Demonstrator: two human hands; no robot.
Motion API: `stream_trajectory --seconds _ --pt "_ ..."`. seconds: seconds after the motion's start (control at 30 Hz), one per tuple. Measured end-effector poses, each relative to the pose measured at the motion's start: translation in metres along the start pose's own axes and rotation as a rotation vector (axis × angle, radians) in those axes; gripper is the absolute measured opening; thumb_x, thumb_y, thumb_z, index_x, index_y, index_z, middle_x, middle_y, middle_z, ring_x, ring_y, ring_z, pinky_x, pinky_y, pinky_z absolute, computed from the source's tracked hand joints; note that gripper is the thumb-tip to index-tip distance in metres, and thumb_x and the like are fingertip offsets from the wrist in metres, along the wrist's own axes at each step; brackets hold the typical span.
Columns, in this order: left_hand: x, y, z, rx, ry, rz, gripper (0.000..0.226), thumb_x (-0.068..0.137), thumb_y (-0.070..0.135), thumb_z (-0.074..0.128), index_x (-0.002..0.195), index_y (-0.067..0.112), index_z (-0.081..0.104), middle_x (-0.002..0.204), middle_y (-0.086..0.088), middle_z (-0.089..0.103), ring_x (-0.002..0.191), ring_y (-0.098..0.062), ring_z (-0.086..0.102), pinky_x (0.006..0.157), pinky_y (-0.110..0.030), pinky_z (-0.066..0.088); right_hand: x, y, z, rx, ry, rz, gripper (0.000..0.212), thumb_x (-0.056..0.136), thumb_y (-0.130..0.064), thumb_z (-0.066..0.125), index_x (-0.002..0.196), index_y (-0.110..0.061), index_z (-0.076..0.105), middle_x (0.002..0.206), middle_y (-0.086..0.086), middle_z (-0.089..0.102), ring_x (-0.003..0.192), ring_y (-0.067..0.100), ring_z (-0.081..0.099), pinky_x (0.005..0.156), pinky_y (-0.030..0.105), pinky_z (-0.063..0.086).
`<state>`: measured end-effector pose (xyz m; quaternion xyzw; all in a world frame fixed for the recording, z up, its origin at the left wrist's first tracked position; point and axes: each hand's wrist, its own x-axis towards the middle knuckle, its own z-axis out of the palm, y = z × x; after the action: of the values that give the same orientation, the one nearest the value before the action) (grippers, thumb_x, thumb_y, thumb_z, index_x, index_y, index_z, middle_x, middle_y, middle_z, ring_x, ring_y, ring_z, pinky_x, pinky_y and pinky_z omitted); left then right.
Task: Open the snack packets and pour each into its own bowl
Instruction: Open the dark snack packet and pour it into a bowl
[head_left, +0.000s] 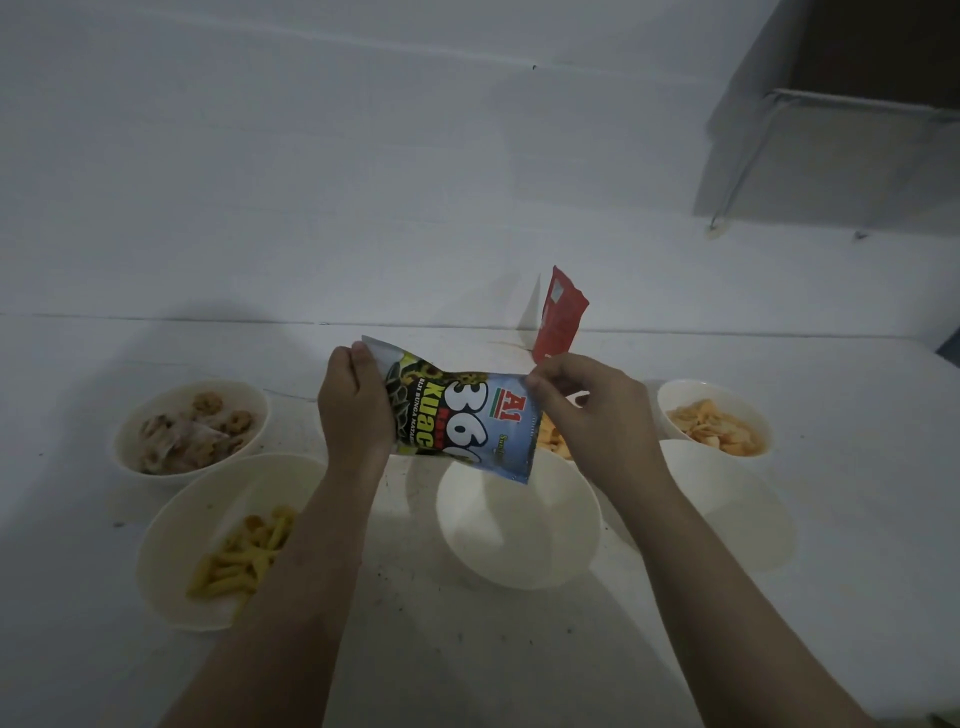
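Note:
I hold a blue sunflower-seed packet (460, 421) sideways above the table, over an empty white bowl (519, 525). My left hand (353, 410) grips the packet's bottom end. My right hand (587, 410) pinches its top edge between thumb and fingers. Whether the packet is torn open I cannot tell. A bowl of yellow stick snacks (171, 551) sits front left. Behind it stands a bowl of brown ring snacks (130, 431). At the right is a bowl of orange chips (675, 400), and another empty bowl (737, 499) lies in front of it.
A red packet (558, 317) stands upright at the back against the wall. Behind the blue packet, another bowl with orange snacks (553, 441) is partly hidden. Crumbs dot the white table (519, 649). A dark shelf (852, 98) hangs on the wall at upper right.

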<state>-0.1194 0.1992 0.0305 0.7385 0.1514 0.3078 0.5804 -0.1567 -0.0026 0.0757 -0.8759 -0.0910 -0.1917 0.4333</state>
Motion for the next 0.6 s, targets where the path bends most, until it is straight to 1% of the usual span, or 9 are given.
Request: stream_trajectory --seconds 0.07,0.17,0.3,0.43,0.6 --pt "-0.001 0.000 -0.001 0.001 0.012 0.015 0.036 0.106 0.031 0.029 0.084 0.005 0.043 0.070 0.001 0.045 0.063 -0.008 0.044 0.055 -0.019 0.036 -0.001 0.001 0.002 -0.007 0.006 -0.006 0.014 0.094 -0.026 0.064 0.081 -0.029 0.066 0.077 -0.021 0.067 0.082 -0.004 0.060 0.065 0.004 0.042" --pt "-0.002 0.003 -0.003 -0.016 0.026 0.018 0.037 0.106 0.032 0.030 0.084 0.006 0.044 0.069 0.001 0.045 0.062 -0.007 0.044 0.056 -0.023 0.036 -0.002 0.000 0.003 -0.009 0.019 -0.006 0.012 0.095 -0.028 0.063 0.084 -0.027 0.068 0.078 -0.021 0.067 0.084 -0.006 0.059 0.065 0.002 0.042" --pt "-0.001 0.008 -0.004 -0.026 0.051 0.052 0.035 0.106 0.030 0.030 0.081 0.008 0.041 0.067 0.002 0.041 0.059 -0.005 0.040 0.052 -0.015 0.034 -0.002 -0.003 0.000 -0.008 0.034 -0.030 0.010 0.095 -0.026 0.063 0.086 -0.025 0.069 0.078 -0.020 0.068 0.083 -0.007 0.059 0.068 0.000 0.041" --pt "0.000 0.011 -0.007 -0.004 0.067 0.115 0.034 0.106 0.027 0.032 0.080 0.007 0.040 0.065 0.003 0.040 0.056 -0.004 0.039 0.052 -0.014 0.033 -0.002 -0.003 -0.003 -0.043 0.020 -0.063 0.010 0.095 -0.024 0.064 0.087 -0.025 0.068 0.077 -0.024 0.064 0.079 -0.013 0.058 0.068 -0.003 0.037" --pt "0.000 0.011 -0.009 0.016 0.068 0.157 0.033 0.106 0.025 0.032 0.079 0.007 0.038 0.064 0.005 0.039 0.054 0.007 0.044 0.051 -0.012 0.034 -0.006 -0.001 -0.001 -0.052 0.012 -0.055 0.010 0.095 -0.024 0.063 0.088 -0.026 0.068 0.076 -0.027 0.062 0.079 -0.014 0.057 0.066 -0.003 0.038"
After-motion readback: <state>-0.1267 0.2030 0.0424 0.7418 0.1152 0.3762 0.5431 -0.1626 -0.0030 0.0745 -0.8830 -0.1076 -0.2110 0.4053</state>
